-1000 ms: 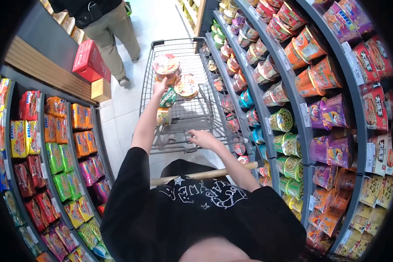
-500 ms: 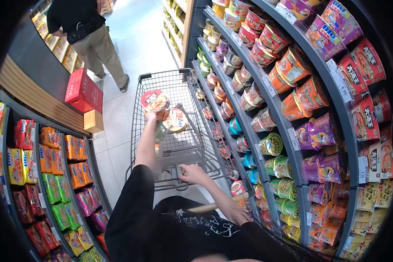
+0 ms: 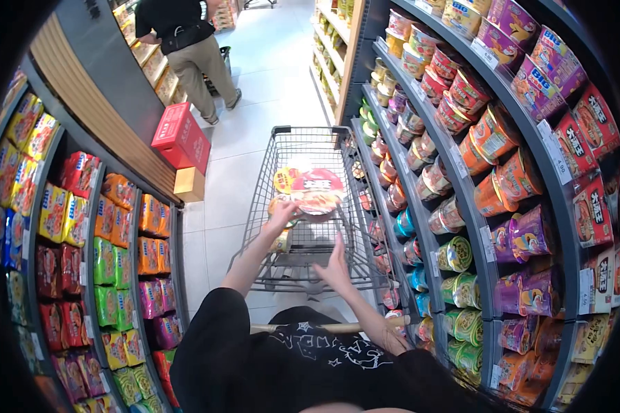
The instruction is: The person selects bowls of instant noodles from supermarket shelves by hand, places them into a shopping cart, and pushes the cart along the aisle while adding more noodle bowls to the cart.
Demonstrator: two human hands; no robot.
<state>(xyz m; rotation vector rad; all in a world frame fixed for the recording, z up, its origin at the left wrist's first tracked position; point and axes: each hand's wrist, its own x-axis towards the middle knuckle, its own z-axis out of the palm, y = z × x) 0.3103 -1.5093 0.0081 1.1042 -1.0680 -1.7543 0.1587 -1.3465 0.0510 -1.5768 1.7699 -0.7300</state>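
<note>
My left hand (image 3: 281,215) reaches over the shopping cart (image 3: 274,151), its fingers closed at the lower left rim of an instant noodle bowl (image 3: 318,191) with a red and white lid. Just left of that bowl shows a yellow round lid (image 3: 287,181), partly covered. Below my left wrist, another yellowish package (image 3: 281,241) is partly visible in the cart. Nearer to me, my right hand (image 3: 335,267) hovers over the cart's handle end, thumb and fingers apart, holding nothing.
Shelves of noodle bowls (image 3: 492,189) run close along the right side of the cart. Bagged noodles (image 3: 114,261) fill the left shelves. A red box (image 3: 180,138) and a small cardboard box (image 3: 189,184) stand on the floor ahead left. A person (image 3: 189,58) stands farther up the aisle.
My left hand and the noodle bowl have come rightward and lower within the cart. My right hand has opened from a loose curl. The view has shifted, with the cart sitting farther right.
</note>
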